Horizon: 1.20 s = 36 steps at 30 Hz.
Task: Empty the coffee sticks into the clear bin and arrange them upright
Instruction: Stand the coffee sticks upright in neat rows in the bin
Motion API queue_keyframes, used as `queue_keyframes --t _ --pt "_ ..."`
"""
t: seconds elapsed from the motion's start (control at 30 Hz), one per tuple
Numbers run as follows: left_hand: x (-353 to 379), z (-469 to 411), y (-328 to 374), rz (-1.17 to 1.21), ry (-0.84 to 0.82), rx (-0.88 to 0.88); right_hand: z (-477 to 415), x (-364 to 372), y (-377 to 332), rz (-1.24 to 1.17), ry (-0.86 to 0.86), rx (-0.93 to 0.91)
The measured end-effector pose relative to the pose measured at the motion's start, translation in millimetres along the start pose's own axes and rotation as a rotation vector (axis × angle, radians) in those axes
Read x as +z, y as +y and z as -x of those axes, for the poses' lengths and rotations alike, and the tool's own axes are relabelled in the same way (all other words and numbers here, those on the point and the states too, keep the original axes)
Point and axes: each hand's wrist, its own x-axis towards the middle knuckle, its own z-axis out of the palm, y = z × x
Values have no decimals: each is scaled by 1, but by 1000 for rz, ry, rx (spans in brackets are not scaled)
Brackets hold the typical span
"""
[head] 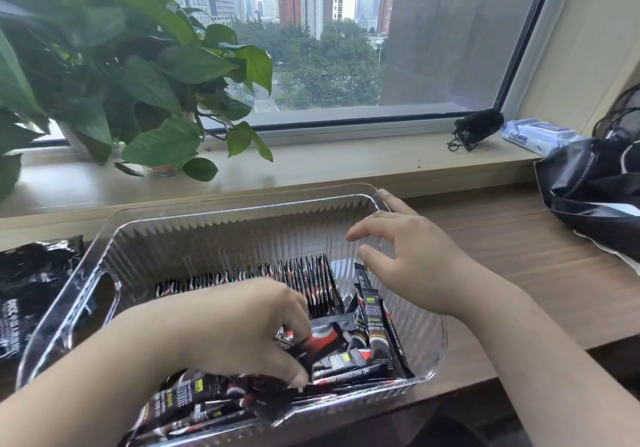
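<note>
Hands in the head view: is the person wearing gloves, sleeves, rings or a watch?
No. The left hand and right hand are bare, with no gloves or rings. Both forearms are uncovered to the frame edge: no sleeves, watch or bracelet in view.

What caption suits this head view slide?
Left hand grips loose coffee sticks in the clear bin; right hand hovers open.

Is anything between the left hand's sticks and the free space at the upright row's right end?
Yes: a few loose sticks lean in that space by the clear bin's right wall, and the open right hand hovers above it. The left hand grips a bundle of sticks nearby.
</note>
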Motion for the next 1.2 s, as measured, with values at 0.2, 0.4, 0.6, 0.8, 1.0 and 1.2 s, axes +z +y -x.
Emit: queue_keyframes --t 0.2,0.4,0.6,0.8,1.0,1.2 --pt "-14 -15 -1 373 335 -51 1 -2 -3 -18 5 15" --pt "-20 -72 -7 441 545 -314 1 -2 -4 -13 14 24" --pt "-21 -123 8 516 593 -347 1 -3 -5 -52 30 43" --pt "-22 -135 29 273 617 -333 -2 0 -2 -64 33 33" --pt "-15 -140 22 126 581 -275 -1 0 -2 -88 38 42" --pt "-1 -107 -4 254 691 -137 1 -2 -2 -102 30 52"
